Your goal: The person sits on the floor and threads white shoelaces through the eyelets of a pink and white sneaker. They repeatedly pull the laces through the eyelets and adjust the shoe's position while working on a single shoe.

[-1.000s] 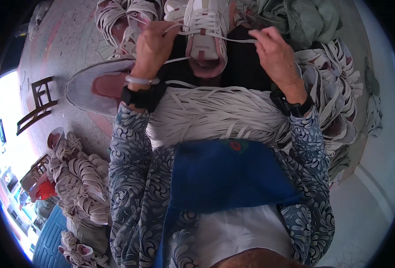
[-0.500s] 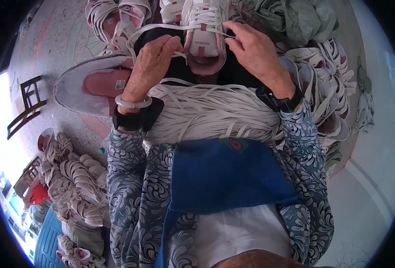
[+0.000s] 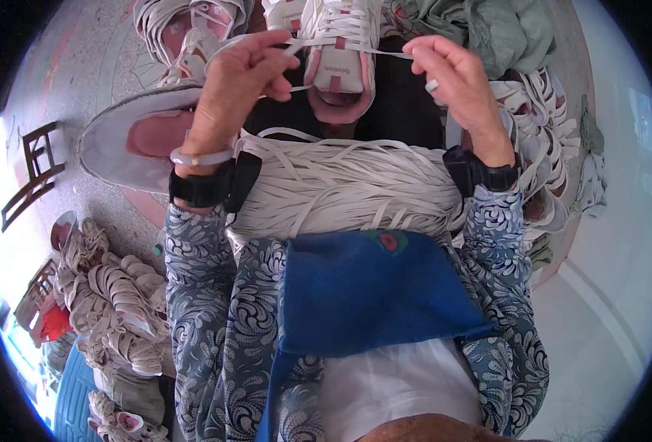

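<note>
Sneaker [image 3: 335, 77], white and pink: one, toe pointing away, just beyond a bundle of pale laces [image 3: 348, 188]. White lace [image 3: 391, 53], threaded in sneaker: right hand [image 3: 455, 81] grips one length between its fingers. Left hand [image 3: 245, 77]: beside lace, fingers bent; grip cannot be told. Shoe pile [image 3: 119, 302]: at left, pale.

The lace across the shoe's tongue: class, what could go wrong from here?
The right hand pinches the lace between its fingers, so it may slip free. If that hand and the left hand, whose grip is unclear, pull unevenly, the shoe could twist. The loosely stranded lace bundle could snag on the wrist straps beside it.
</note>
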A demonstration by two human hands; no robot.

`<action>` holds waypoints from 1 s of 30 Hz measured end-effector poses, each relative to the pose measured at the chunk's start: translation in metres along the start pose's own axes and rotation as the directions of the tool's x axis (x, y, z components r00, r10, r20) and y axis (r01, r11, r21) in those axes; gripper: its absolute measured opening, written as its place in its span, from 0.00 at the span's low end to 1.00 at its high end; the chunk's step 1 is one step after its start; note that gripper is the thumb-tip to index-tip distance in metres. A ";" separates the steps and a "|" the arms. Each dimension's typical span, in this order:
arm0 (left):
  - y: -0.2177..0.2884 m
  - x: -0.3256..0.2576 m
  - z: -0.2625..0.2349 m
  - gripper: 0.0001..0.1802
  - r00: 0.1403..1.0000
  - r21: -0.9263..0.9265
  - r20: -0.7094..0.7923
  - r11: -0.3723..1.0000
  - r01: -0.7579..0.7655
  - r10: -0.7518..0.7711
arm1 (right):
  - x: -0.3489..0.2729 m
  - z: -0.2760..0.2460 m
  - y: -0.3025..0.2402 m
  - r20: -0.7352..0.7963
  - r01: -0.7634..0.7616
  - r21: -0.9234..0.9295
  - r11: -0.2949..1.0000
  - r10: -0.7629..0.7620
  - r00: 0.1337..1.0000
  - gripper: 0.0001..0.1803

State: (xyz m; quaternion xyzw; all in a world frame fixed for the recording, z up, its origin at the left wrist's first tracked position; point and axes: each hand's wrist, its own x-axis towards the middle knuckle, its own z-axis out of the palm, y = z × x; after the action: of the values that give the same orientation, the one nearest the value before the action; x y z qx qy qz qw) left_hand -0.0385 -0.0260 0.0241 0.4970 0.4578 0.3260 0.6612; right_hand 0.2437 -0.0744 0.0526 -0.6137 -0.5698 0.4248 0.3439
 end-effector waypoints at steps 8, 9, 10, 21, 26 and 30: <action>-0.008 0.006 -0.005 0.16 0.988 0.294 0.107 0.953 0.072 -0.107 | -0.012 0.005 0.000 0.079 0.294 -0.189 0.937 -0.284 0.956 0.09; -0.006 0.008 -0.006 0.15 0.987 0.395 0.113 0.917 0.058 -0.111 | -0.015 0.003 0.005 0.090 0.277 -0.259 0.925 -0.262 0.961 0.09; -0.005 0.010 -0.008 0.15 0.986 0.491 0.119 0.870 0.042 -0.115 | -0.018 0.000 0.011 0.099 0.259 -0.328 0.908 -0.240 0.966 0.09; -0.017 0.017 -0.001 0.14 0.975 0.703 0.091 0.680 -0.206 0.202 | -0.031 -0.017 -0.040 0.062 0.202 0.026 0.979 -0.203 0.977 0.08; -0.024 0.028 -0.012 0.15 0.974 0.712 0.045 0.676 -0.188 0.224 | -0.035 -0.014 -0.042 0.163 0.233 -0.236 0.943 -0.198 0.967 0.08; -0.013 0.026 0.001 0.14 0.967 0.732 0.066 0.646 -0.215 0.248 | -0.036 -0.018 0.012 0.143 0.296 -0.530 0.795 -0.260 0.955 0.08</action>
State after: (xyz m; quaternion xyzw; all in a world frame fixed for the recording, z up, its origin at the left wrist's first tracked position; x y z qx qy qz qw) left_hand -0.0286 -0.0073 0.0041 0.7676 0.4958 0.2067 0.3497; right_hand 0.2651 -0.1103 0.0539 -0.5819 -0.7613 0.2087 0.1956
